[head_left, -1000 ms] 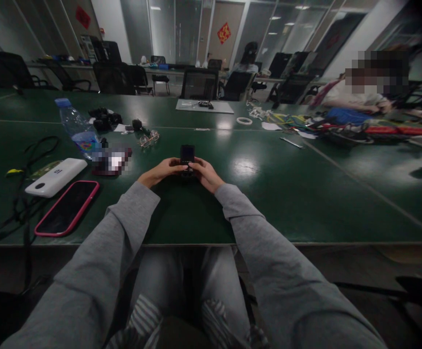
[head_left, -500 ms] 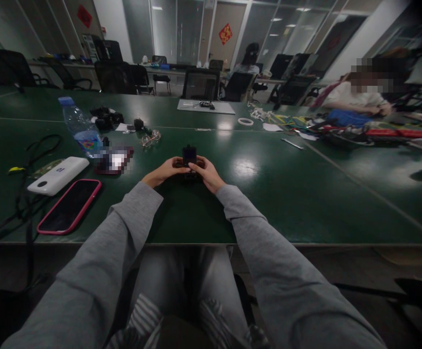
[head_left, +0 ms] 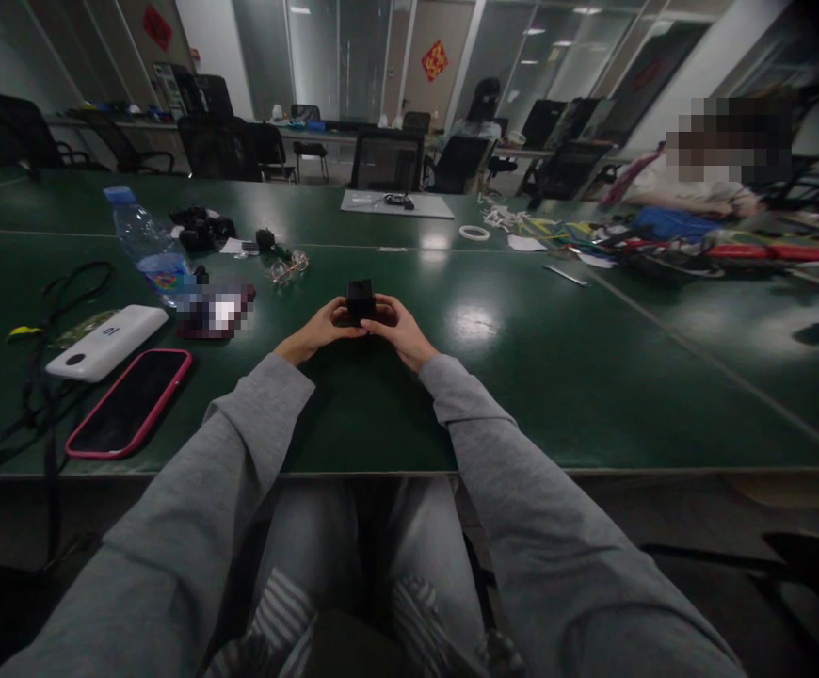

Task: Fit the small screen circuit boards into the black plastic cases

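A small black box-shaped device is held between my two hands, just above or on the green table; I cannot tell which. My left hand closes around its left side, with the thumb along the near edge. On the right side, my right hand grips it the same way, and the thumb tips meet in front. The top and the near face of the device show, both plain and dark. Its lower part and the far fingertips are partly hidden.
To the left lie a phone in a pink case, a white power bank, black cables and a plastic bottle. Glasses rest farther in. A tape roll and tangled cords lie beyond. A person sits at far right.
The black device has turned in my hands: its dark front face and raised top piece have given way to a compact block with its top showing. Both hands keep their hold.
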Demonstrator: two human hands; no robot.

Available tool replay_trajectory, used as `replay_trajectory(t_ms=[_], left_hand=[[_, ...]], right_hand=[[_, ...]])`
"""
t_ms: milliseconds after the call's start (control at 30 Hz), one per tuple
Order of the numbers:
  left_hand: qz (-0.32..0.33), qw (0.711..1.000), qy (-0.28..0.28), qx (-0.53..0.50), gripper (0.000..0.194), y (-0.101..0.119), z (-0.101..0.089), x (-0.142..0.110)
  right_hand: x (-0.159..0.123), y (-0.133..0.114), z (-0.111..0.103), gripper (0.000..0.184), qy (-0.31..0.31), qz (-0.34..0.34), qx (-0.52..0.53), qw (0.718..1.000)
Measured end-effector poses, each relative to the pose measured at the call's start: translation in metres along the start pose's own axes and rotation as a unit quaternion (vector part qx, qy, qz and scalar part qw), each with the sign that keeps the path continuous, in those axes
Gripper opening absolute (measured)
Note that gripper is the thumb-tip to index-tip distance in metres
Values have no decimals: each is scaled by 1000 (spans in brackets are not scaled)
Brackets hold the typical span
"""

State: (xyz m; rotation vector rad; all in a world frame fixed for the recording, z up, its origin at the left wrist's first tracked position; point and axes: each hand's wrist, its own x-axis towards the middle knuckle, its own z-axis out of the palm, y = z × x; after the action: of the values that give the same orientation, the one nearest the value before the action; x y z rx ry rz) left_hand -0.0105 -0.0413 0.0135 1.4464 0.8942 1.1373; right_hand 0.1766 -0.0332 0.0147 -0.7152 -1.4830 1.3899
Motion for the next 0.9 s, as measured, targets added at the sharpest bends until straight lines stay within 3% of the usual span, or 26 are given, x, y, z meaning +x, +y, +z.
replay_trajectory(t_ms=[200,467,667,800,900], left_hand=[[-36,999,35,-8,65,3,3,-1],[-42,998,34,12,66,5,4,0],[-25,985,128,111,78,-4,-8,6],[17,980,98,171,68,-6,-13,6],[21,986,42,160,76,-6,-11,5]], right_hand=[[1,9,-1,62,50,1,-85,995],[4,12,-4,60,108,4,-144,984],[5,16,-9,57,112,3,-214,970],[4,13,-10,60,114,20,-238,964],[6,14,-13,58,124,8,-270,955]])
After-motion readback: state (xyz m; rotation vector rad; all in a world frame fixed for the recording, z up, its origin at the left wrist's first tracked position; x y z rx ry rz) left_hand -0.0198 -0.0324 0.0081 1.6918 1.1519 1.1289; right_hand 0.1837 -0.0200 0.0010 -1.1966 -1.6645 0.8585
